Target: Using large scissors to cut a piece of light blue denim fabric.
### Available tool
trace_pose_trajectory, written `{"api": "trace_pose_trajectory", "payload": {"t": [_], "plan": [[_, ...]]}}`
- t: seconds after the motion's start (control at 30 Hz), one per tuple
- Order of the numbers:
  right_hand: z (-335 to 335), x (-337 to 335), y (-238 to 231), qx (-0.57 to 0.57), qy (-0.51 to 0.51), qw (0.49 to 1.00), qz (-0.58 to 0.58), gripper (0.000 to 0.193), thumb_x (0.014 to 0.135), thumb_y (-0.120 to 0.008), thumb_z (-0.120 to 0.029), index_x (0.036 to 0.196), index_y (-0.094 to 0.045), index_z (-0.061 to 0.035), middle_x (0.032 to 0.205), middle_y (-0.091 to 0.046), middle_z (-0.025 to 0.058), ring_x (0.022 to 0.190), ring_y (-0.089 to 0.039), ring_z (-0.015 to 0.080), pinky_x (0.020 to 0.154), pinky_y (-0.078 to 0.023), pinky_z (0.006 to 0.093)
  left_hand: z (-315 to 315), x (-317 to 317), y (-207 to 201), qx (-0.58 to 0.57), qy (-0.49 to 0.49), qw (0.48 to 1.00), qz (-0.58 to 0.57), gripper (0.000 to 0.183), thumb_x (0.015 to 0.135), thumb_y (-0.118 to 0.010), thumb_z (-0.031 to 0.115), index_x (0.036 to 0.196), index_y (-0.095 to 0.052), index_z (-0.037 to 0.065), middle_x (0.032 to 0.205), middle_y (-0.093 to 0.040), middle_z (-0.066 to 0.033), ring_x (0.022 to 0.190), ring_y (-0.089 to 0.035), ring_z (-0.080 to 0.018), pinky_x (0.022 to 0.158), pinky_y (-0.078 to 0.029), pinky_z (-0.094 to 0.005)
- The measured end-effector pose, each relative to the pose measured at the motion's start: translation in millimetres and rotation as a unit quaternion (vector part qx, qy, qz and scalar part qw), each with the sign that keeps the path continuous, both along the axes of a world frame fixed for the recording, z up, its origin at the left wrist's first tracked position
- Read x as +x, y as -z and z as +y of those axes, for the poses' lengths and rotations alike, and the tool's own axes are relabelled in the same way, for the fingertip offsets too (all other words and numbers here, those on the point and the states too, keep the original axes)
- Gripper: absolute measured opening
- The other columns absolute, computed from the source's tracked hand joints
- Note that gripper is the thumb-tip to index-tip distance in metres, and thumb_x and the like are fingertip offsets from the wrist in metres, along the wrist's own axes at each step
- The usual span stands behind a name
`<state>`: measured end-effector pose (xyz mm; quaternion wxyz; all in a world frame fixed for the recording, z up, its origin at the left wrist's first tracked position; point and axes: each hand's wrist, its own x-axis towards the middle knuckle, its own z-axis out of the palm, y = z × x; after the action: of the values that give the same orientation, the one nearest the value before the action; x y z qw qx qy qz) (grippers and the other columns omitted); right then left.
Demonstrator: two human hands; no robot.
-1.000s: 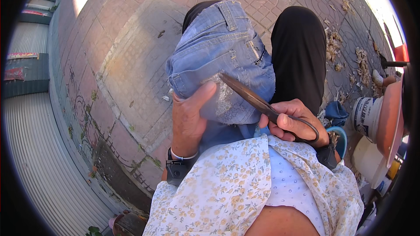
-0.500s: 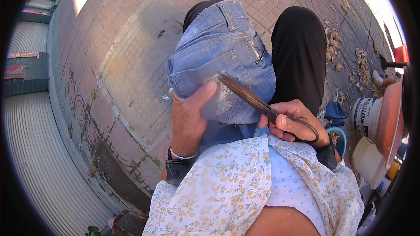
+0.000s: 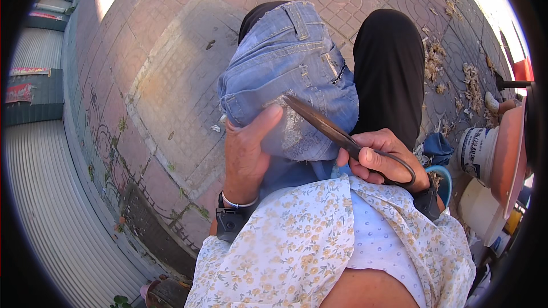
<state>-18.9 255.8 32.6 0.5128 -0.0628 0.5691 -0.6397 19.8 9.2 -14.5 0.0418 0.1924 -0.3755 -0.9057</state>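
Here are the jeans (image 3: 268, 60), bunched over the lap, draped across the left knee and lying left of the bare-standing right knee (image 3: 390, 68). The left hand (image 3: 248, 154) grips their near left edge, thumb pressed flat on top; its fingers are tucked out of sight, so how firmly they pinch I cannot tell. Over on the other side, the right hand (image 3: 385, 157) is wrapped round the handles of the scissors (image 3: 319, 121), blades together, tip right at the pale frayed patch (image 3: 303, 137). And look how near that point sits to the left thumb! A slip over loose threads could jab it. Push too hard and the worn denim may tear, or the point may go through toward the leg. With soft folds beneath, a weak left grip could let the cloth skid.
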Motion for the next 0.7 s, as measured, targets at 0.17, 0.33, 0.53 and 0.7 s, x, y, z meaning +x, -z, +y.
{"api": "trace_pose_trajectory", "payload": {"t": [0.17, 0.33, 0.53, 0.7], "plan": [[-1.7, -0.6, -3.2, 0.001, -0.006, 1.000, 0.004, 0.056, 0.098, -0.057, -0.052, 0.107, -0.066, 0.0021, 0.066, -0.053, -0.0014, 0.050, -0.040, 0.0014, 0.048, -0.030, 0.0193, -1.3, 0.5, -0.2, 0.000, 0.001, 1.000, 0.002, 0.044, 0.083, -0.071, -0.002, 0.126, -0.063, 0.003, 0.119, -0.069, -0.0094, 0.106, -0.067, -0.0194, 0.094, -0.052, -0.0337], [-1.2, 0.1, -2.5, 0.000, -0.003, 1.000, -0.001, 0.057, 0.098, -0.057, -0.053, 0.107, -0.066, 0.0024, 0.066, -0.053, -0.0010, 0.050, -0.041, 0.0016, 0.047, -0.030, 0.0192, -0.7, -0.6, -2.8, -0.006, -0.002, 1.000, 0.003, 0.044, 0.083, -0.071, -0.001, 0.127, -0.063, 0.003, 0.120, -0.068, -0.0095, 0.106, -0.067, -0.0193, 0.094, -0.052, -0.0336], [-3.7, -0.4, -4.6, -0.022, 0.001, 0.999, -0.027, 0.046, 0.103, -0.053, -0.044, 0.103, -0.066, 0.0008, 0.065, -0.049, -0.0027, 0.051, -0.039, 0.0011, 0.047, -0.029, 0.0188, -1.1, 1.0, -1.1, -0.036, 0.000, 0.999, 0.010, 0.043, 0.083, -0.071, 0.001, 0.125, -0.063, 0.001, 0.119, -0.068, -0.0095, 0.105, -0.067, -0.0198, 0.092, -0.052, -0.0337], [-9.6, 6.5, 5.3, -0.039, 0.019, 0.999, -0.014, 0.047, 0.103, -0.052, -0.044, 0.104, -0.065, 0.0009, 0.065, -0.050, -0.0024, 0.050, -0.039, 0.0005, 0.047, -0.030, 0.0187, 1.6, -1.1, -2.7, -0.030, -0.012, 0.999, 0.002, 0.040, 0.083, -0.071, 0.003, 0.123, -0.064, 0.001, 0.117, -0.069, -0.0098, 0.104, -0.067, -0.0201, 0.092, -0.052, -0.0340]]}}
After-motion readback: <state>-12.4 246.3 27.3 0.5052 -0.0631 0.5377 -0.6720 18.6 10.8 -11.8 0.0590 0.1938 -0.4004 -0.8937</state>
